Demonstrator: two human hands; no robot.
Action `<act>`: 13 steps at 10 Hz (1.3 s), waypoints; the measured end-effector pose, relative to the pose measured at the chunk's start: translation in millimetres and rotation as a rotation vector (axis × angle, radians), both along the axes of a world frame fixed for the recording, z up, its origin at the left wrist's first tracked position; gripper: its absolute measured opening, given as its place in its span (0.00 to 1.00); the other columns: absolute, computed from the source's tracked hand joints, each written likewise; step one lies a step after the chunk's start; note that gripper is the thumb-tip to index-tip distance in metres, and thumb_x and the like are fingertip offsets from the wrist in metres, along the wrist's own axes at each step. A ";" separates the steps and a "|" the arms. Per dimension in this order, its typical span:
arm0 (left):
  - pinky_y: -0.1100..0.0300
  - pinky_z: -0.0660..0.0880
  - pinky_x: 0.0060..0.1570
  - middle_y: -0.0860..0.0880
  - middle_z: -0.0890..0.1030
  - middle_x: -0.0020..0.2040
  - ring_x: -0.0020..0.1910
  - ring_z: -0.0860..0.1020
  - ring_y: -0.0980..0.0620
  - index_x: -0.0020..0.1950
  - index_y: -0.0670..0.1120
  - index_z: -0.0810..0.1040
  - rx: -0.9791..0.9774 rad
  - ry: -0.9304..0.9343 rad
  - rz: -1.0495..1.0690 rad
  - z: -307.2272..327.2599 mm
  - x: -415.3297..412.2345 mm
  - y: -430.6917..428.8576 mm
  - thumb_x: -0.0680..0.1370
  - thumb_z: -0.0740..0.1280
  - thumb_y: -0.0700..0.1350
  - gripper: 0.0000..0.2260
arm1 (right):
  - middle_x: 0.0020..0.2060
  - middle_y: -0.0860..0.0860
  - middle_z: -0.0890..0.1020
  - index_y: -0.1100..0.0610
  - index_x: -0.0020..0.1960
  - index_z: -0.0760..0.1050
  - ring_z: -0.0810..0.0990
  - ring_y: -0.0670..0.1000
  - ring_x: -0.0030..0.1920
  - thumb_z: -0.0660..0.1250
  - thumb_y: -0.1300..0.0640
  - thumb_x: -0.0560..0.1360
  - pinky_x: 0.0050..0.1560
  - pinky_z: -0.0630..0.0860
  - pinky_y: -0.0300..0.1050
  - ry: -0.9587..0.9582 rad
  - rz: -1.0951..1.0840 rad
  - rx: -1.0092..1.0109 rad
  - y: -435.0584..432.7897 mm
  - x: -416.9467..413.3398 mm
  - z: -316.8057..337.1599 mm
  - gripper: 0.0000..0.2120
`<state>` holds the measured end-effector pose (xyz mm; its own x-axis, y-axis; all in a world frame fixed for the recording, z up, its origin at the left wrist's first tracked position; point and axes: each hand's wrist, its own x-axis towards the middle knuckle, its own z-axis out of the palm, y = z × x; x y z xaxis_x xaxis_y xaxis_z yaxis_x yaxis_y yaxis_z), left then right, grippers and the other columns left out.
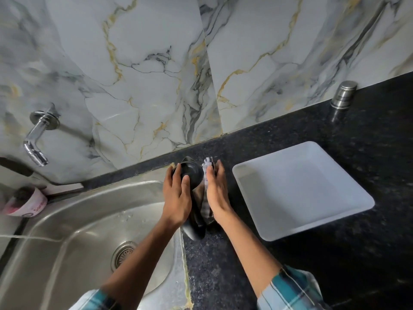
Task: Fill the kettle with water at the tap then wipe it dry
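Your left hand (176, 193) grips the kettle (191, 173); your right hand (218, 191) presses the cloth (206, 168) flat-fingered. Push hard and it tips, spilling water.

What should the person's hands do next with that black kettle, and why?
Probably slide the cloth round the kettle side. The right hand presses the cloth flat against the kettle's right flank, while the left hand steadies it from above on the counter beside the sink. Only that one flank is covered, so the rest likely still needs wiping.
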<state>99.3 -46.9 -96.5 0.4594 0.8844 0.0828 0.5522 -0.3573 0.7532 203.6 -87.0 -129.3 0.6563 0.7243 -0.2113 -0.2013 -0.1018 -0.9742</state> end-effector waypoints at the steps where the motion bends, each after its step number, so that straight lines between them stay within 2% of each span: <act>1: 0.55 0.47 0.76 0.44 0.53 0.80 0.79 0.50 0.48 0.78 0.45 0.58 0.003 0.016 0.009 0.6 0.3 -1.0 0.84 0.51 0.50 0.23 | 0.70 0.61 0.70 0.60 0.71 0.67 0.72 0.59 0.68 0.63 0.44 0.80 0.68 0.71 0.55 0.161 -0.161 -0.066 6.2 9.8 2.9 0.26; 2: 0.54 0.48 0.75 0.43 0.53 0.80 0.79 0.51 0.46 0.78 0.46 0.58 -0.014 0.004 0.024 2.5 2.4 -2.0 0.84 0.52 0.50 0.22 | 0.55 0.57 0.70 0.62 0.54 0.75 0.76 0.56 0.53 0.71 0.40 0.72 0.47 0.76 0.47 0.255 -0.310 -0.147 6.7 5.5 4.6 0.26; 3: 0.53 0.48 0.75 0.42 0.53 0.80 0.79 0.51 0.45 0.78 0.47 0.58 -0.038 -0.001 0.029 3.7 3.6 -2.1 0.84 0.52 0.51 0.22 | 0.51 0.58 0.75 0.63 0.51 0.79 0.80 0.56 0.47 0.71 0.40 0.69 0.36 0.73 0.42 0.259 -0.248 -0.131 3.5 7.2 3.7 0.26; 4: 0.53 0.48 0.75 0.42 0.54 0.80 0.79 0.52 0.44 0.78 0.47 0.58 -0.029 0.007 0.034 5.3 1.2 -1.4 0.84 0.53 0.51 0.23 | 0.46 0.61 0.84 0.64 0.48 0.81 0.82 0.57 0.41 0.67 0.45 0.74 0.36 0.74 0.43 0.121 -0.160 -0.158 -5.8 21.4 8.6 0.21; 5: 0.54 0.48 0.75 0.41 0.55 0.80 0.79 0.52 0.44 0.78 0.47 0.58 -0.018 0.013 0.036 5.6 0.5 -0.4 0.84 0.53 0.51 0.23 | 0.48 0.60 0.84 0.63 0.50 0.81 0.83 0.57 0.42 0.65 0.48 0.77 0.43 0.75 0.46 0.268 -0.171 -0.152 -16.1 39.0 12.6 0.17; 6: 0.53 0.48 0.75 0.41 0.56 0.79 0.78 0.53 0.44 0.78 0.46 0.59 -0.008 0.001 0.048 5.2 1.1 1.2 0.84 0.53 0.50 0.22 | 0.46 0.62 0.87 0.64 0.49 0.85 0.87 0.60 0.42 0.66 0.47 0.75 0.50 0.80 0.53 0.655 -0.102 0.017 -42.2 73.1 7.5 0.20; 7: 0.52 0.49 0.75 0.41 0.56 0.79 0.78 0.53 0.44 0.77 0.46 0.59 0.009 -0.006 0.054 3.4 1.4 2.1 0.84 0.53 0.50 0.22 | 0.48 0.61 0.88 0.62 0.51 0.87 0.87 0.62 0.47 0.66 0.47 0.74 0.52 0.81 0.57 0.719 -0.099 0.092 -59.1 96.7 5.4 0.21; 8: 0.50 0.49 0.76 0.41 0.56 0.79 0.78 0.53 0.44 0.77 0.46 0.59 0.013 -0.003 0.058 1.8 0.9 1.7 0.84 0.53 0.50 0.22 | 0.44 0.60 0.89 0.63 0.52 0.84 0.88 0.60 0.42 0.64 0.55 0.75 0.38 0.85 0.52 0.625 -0.040 0.049 -72.4 130.2 13.3 0.15; 9: 0.50 0.50 0.76 0.41 0.56 0.79 0.78 0.53 0.44 0.77 0.46 0.59 0.021 0.002 0.052 2.4 2.5 1.9 0.84 0.53 0.50 0.22 | 0.43 0.60 0.89 0.64 0.51 0.82 0.88 0.59 0.40 0.64 0.57 0.76 0.36 0.85 0.51 0.526 -0.022 -0.050 -76.9 148.0 14.5 0.13; 10: 0.48 0.50 0.76 0.41 0.56 0.79 0.78 0.53 0.43 0.78 0.47 0.58 0.045 0.023 0.052 1.7 3.1 1.5 0.84 0.53 0.51 0.23 | 0.59 0.64 0.83 0.64 0.60 0.77 0.83 0.64 0.57 0.70 0.57 0.75 0.57 0.79 0.56 0.038 0.067 -0.474 -82.4 162.5 0.5 0.17; 11: 0.46 0.50 0.75 0.43 0.54 0.80 0.79 0.52 0.43 0.79 0.50 0.56 0.017 0.047 0.056 1.2 1.0 1.7 0.83 0.51 0.53 0.23 | 0.67 0.63 0.73 0.59 0.69 0.67 0.72 0.63 0.67 0.73 0.50 0.73 0.64 0.71 0.55 -0.556 0.176 -0.984 -95.0 162.9 -17.4 0.29; 12: 0.42 0.49 0.75 0.45 0.50 0.81 0.79 0.49 0.43 0.79 0.54 0.49 -0.046 0.149 0.010 4.4 2.1 1.2 0.82 0.49 0.59 0.26 | 0.69 0.60 0.69 0.55 0.72 0.61 0.67 0.60 0.68 0.70 0.48 0.74 0.65 0.68 0.56 -0.997 0.172 -1.032 -89.0 136.0 -11.6 0.32; 13: 0.39 0.46 0.75 0.47 0.46 0.81 0.80 0.45 0.44 0.79 0.56 0.44 -0.061 0.292 -0.061 7.9 -4.5 -0.6 0.79 0.44 0.66 0.31 | 0.70 0.60 0.69 0.55 0.75 0.61 0.66 0.60 0.69 0.66 0.47 0.77 0.65 0.67 0.57 -1.187 0.209 -0.889 -71.5 118.6 4.4 0.31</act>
